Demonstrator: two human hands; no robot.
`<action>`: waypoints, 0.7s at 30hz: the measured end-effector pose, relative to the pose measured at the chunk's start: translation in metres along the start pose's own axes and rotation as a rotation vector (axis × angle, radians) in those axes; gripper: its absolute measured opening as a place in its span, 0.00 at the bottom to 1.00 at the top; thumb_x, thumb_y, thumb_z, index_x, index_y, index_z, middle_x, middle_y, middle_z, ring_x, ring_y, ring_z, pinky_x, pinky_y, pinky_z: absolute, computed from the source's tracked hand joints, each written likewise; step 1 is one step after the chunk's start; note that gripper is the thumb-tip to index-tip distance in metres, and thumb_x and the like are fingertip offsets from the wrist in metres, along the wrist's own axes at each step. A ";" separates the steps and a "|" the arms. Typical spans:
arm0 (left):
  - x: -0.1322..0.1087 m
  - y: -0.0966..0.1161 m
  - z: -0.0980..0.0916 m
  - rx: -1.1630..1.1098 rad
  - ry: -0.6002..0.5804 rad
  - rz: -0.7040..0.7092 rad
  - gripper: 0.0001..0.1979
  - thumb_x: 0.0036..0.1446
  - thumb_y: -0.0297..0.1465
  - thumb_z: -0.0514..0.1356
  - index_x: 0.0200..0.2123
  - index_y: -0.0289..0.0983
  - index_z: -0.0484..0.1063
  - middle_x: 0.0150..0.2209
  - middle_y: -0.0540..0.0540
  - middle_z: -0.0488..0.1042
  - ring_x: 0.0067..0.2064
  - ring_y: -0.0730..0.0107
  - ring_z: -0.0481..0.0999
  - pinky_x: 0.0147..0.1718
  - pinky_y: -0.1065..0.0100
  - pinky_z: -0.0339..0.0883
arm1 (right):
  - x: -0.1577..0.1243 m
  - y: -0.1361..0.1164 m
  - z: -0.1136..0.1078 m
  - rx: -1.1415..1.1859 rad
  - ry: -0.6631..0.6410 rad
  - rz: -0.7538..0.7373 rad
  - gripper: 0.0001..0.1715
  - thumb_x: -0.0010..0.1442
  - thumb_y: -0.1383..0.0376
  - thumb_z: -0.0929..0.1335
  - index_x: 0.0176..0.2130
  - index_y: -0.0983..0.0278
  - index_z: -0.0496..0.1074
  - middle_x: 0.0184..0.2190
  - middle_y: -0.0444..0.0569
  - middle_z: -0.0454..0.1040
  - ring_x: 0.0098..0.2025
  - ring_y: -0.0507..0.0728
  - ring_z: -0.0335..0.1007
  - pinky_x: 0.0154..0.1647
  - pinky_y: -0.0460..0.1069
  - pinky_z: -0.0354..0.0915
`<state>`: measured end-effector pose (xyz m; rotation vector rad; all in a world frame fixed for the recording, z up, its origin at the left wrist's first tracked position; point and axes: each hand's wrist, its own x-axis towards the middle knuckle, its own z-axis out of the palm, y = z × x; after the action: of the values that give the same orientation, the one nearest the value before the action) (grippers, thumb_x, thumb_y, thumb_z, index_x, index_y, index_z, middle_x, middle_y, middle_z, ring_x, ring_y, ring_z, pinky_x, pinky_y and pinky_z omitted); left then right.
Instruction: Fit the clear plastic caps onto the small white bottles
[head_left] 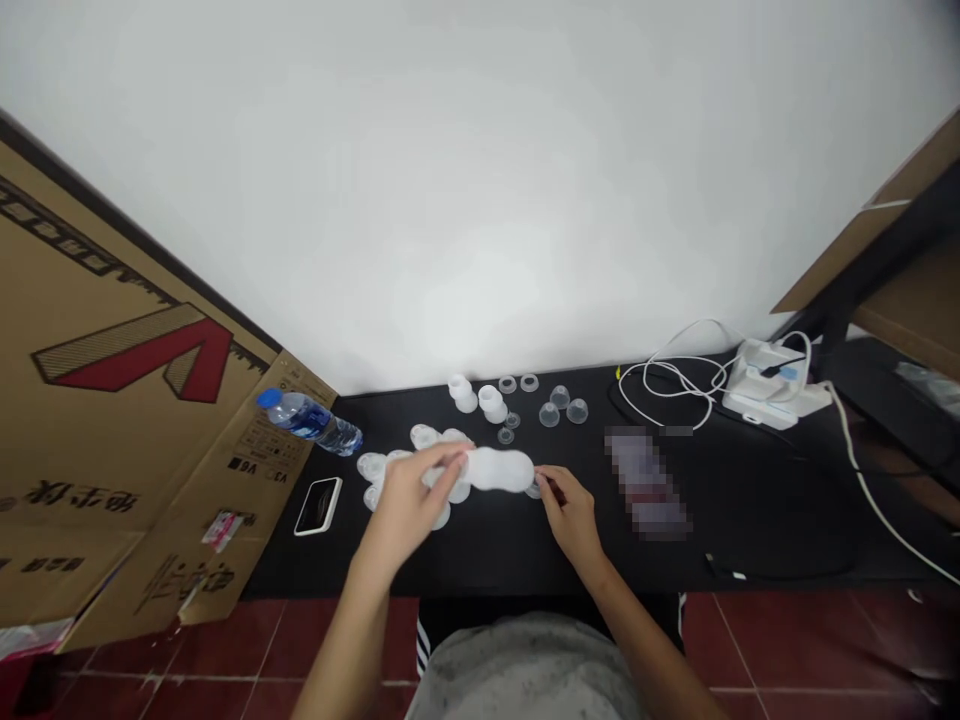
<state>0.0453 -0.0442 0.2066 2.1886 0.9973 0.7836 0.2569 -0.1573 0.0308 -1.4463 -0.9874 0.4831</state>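
Observation:
My left hand (411,498) pinches one end of a white, waisted plastic bottle-like piece (501,469), held sideways above the black table. At its other end my right hand (571,512) is closed, fingertips around a small translucent round piece (533,490) that is partly hidden. Under and beside my left hand lie several white and clear round parts (372,466). Behind stand two white funnel-shaped parts (492,402). Pale rings (529,382), small clear discs (506,436) and three clear domes (559,397) lie near them.
A blue-capped water bottle (311,420) leans at the left by a large cardboard box (150,400). A white-edged phone (318,506) lies before it. Right of my hands are a blurred-out object (648,482), white cables (675,375) and a white power strip (772,385). A wall rises behind.

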 end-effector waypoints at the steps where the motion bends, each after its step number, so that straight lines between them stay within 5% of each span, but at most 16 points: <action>1: -0.014 0.000 0.008 -0.009 -0.028 -0.033 0.13 0.73 0.38 0.61 0.51 0.43 0.86 0.46 0.45 0.89 0.45 0.57 0.88 0.47 0.61 0.81 | 0.000 0.000 0.000 -0.021 -0.002 -0.008 0.17 0.75 0.53 0.69 0.48 0.58 0.84 0.47 0.57 0.85 0.46 0.65 0.82 0.44 0.56 0.77; 4: -0.035 0.001 0.028 0.041 -0.155 -0.064 0.14 0.74 0.35 0.60 0.52 0.45 0.86 0.49 0.45 0.88 0.49 0.56 0.88 0.51 0.59 0.81 | 0.001 0.000 0.002 -0.061 -0.018 -0.025 0.16 0.76 0.54 0.68 0.49 0.58 0.84 0.48 0.57 0.85 0.47 0.64 0.82 0.46 0.57 0.78; 11: -0.024 0.002 0.042 0.168 -0.328 -0.095 0.15 0.75 0.32 0.58 0.56 0.43 0.83 0.53 0.43 0.85 0.55 0.51 0.85 0.56 0.55 0.78 | 0.001 -0.001 0.000 -0.106 -0.049 -0.009 0.14 0.75 0.55 0.69 0.50 0.60 0.82 0.53 0.58 0.81 0.32 0.56 0.76 0.34 0.53 0.74; 15: -0.052 -0.013 0.064 -0.015 -0.187 -0.180 0.24 0.75 0.39 0.60 0.70 0.45 0.69 0.66 0.40 0.77 0.65 0.52 0.80 0.64 0.52 0.74 | 0.001 0.000 0.000 -0.124 -0.021 -0.008 0.16 0.74 0.54 0.70 0.50 0.61 0.81 0.54 0.60 0.80 0.30 0.55 0.73 0.32 0.53 0.74; 19: -0.088 -0.039 0.107 -0.204 0.007 -0.260 0.48 0.62 0.42 0.73 0.77 0.46 0.52 0.70 0.35 0.73 0.69 0.47 0.76 0.67 0.47 0.72 | 0.003 0.004 0.002 -0.149 -0.019 -0.018 0.16 0.74 0.53 0.69 0.49 0.60 0.82 0.50 0.58 0.82 0.30 0.56 0.74 0.34 0.54 0.75; 21: -0.098 -0.051 0.127 -0.249 0.099 -0.304 0.39 0.65 0.41 0.70 0.73 0.44 0.58 0.66 0.35 0.76 0.66 0.50 0.79 0.66 0.48 0.73 | 0.004 0.005 0.003 -0.165 -0.029 -0.019 0.16 0.74 0.53 0.70 0.47 0.60 0.82 0.47 0.57 0.83 0.31 0.57 0.74 0.34 0.54 0.75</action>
<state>0.0601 -0.1300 0.0627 1.7514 1.1787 0.8285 0.2587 -0.1516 0.0266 -1.5789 -1.0833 0.4179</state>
